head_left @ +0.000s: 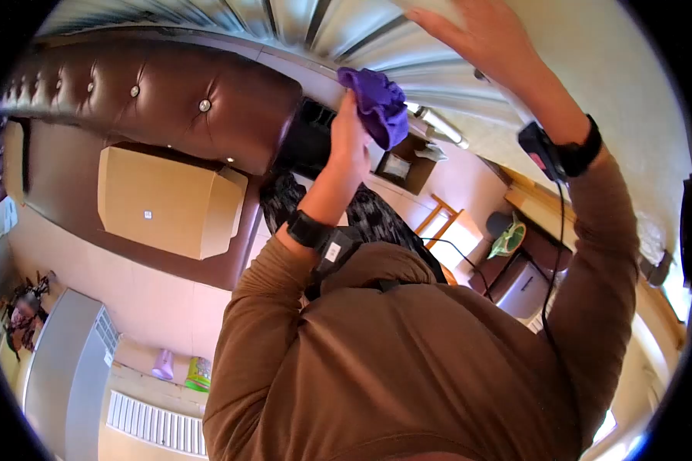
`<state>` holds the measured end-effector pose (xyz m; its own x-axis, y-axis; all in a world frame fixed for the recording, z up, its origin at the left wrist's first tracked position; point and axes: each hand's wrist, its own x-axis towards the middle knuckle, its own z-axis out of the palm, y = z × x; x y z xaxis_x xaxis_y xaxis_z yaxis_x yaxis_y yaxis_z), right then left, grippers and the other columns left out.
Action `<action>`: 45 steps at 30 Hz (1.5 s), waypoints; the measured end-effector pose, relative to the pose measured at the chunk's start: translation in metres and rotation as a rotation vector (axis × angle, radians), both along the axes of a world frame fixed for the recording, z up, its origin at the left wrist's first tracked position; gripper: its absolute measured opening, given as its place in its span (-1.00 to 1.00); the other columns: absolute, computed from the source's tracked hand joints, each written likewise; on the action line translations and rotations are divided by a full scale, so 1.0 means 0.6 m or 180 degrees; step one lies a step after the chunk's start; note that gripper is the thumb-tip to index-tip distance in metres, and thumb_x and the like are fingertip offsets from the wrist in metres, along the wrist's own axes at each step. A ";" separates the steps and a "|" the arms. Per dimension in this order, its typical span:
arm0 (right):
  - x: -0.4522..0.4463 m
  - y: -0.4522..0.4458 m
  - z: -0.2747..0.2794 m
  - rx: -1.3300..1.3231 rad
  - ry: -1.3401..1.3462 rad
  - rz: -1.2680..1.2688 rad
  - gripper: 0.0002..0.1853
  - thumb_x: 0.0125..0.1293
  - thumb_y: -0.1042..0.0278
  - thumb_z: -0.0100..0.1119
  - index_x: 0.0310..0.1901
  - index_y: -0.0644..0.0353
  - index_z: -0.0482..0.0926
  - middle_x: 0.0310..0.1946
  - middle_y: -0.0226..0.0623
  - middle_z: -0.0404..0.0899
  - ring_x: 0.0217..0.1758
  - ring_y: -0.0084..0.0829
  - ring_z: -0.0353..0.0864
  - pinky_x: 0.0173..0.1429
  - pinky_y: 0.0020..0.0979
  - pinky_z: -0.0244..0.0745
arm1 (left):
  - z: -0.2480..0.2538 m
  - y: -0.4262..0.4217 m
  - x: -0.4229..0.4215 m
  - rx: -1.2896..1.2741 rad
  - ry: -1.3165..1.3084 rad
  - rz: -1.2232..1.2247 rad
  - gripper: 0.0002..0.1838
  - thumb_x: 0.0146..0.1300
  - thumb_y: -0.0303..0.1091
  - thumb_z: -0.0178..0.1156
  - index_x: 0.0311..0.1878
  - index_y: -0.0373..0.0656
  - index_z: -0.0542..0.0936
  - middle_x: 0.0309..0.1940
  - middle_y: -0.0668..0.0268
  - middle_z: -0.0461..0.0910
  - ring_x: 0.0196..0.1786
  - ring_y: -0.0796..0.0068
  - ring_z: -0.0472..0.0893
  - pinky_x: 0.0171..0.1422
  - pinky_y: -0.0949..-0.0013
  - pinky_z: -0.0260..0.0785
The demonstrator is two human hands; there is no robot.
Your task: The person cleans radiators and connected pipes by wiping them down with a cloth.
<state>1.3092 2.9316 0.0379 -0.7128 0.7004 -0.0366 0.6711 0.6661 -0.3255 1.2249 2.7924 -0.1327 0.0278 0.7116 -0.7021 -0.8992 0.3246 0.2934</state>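
My left hand (pixel 349 146) is closed on a crumpled purple cloth (pixel 380 106), raised in front of silvery ribbed folds (pixel 307 27). The cloth bunches out beyond the fingertips. Higher up and to the right, my right hand (pixel 494 44) lies against a pale, whitish surface (pixel 592 69), its thumb stretched out to the side. The top edge of the view cuts off its other fingers. Black devices are strapped to both wrists, and a cable (pixel 563 246) hangs from the right one.
On the left stands a brown tufted leather sofa (pixel 169 92) with a cardboard box (pixel 165 203) on its seat. Below are an open carton (pixel 414 165), a wooden chair (pixel 446 223) and a grey cabinet (pixel 65 369). A white radiator (pixel 154 422) is at the lower left.
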 end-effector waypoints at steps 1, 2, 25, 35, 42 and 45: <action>0.003 0.003 -0.010 0.0845 0.0502 0.0363 -0.39 0.19 0.19 0.14 0.23 0.23 0.20 0.10 0.07 0.35 0.12 0.01 0.39 0.16 -0.23 0.31 | 0.014 -0.009 -0.006 0.0029 0.0119 -0.0093 -0.54 0.37 -0.02 -0.21 0.06 -0.19 0.42 -0.06 0.23 0.54 -0.02 0.32 0.55 0.09 0.27 0.38; 0.009 -0.005 -0.016 0.1678 0.0984 0.0713 -0.41 0.18 0.23 0.13 0.21 0.24 0.22 0.09 0.06 0.37 0.07 0.04 0.43 0.14 -0.22 0.33 | 0.005 -0.016 -0.014 0.0152 0.0011 -0.0133 -0.49 0.36 0.06 -0.24 0.07 -0.18 0.42 -0.03 0.22 0.52 -0.01 0.29 0.55 0.09 0.24 0.39; 0.034 -0.335 -0.445 -0.6083 0.4853 -0.3274 -0.55 0.21 0.12 0.15 0.06 0.17 0.41 -0.03 -0.28 0.52 -0.03 -0.40 0.54 0.11 -0.32 0.46 | -0.079 -0.089 -0.069 0.0815 0.5614 -0.2092 -0.59 0.15 -0.06 0.10 -0.20 -0.28 0.51 -0.05 0.15 0.45 -0.04 0.10 0.49 -0.02 0.17 0.36; 0.059 -0.303 -0.583 -0.5205 0.4982 -0.4794 -0.76 0.11 0.32 0.09 -0.18 0.19 0.48 -0.24 -0.19 0.56 -0.18 -0.24 0.59 0.03 -0.20 0.51 | -0.066 0.028 -0.211 0.2898 0.7199 -0.2410 -0.71 0.21 -0.13 0.08 -0.28 -0.17 0.56 -0.14 0.23 0.53 -0.06 0.19 0.48 0.13 0.16 0.25; -0.030 -0.166 -0.627 -0.3642 0.3906 -0.4240 -0.63 -0.02 0.44 0.20 -0.09 0.23 0.52 -0.29 -0.24 0.54 -0.29 -0.37 0.53 -0.20 -0.37 0.47 | -0.141 0.065 -0.267 0.3026 0.7517 -0.2338 -0.70 0.23 -0.14 0.05 -0.14 -0.15 0.53 -0.01 0.26 0.47 0.09 0.27 0.41 0.28 0.13 0.10; -0.071 -0.102 -0.681 -0.3134 0.3392 -0.4011 -0.63 -0.02 0.34 0.24 -0.12 0.25 0.56 -0.29 -0.21 0.59 -0.28 -0.34 0.56 -0.17 -0.37 0.46 | -0.142 0.055 -0.268 0.2991 0.7541 -0.2315 -0.72 0.22 -0.15 0.05 -0.16 -0.13 0.53 -0.03 0.29 0.48 0.10 0.33 0.40 0.30 0.15 0.07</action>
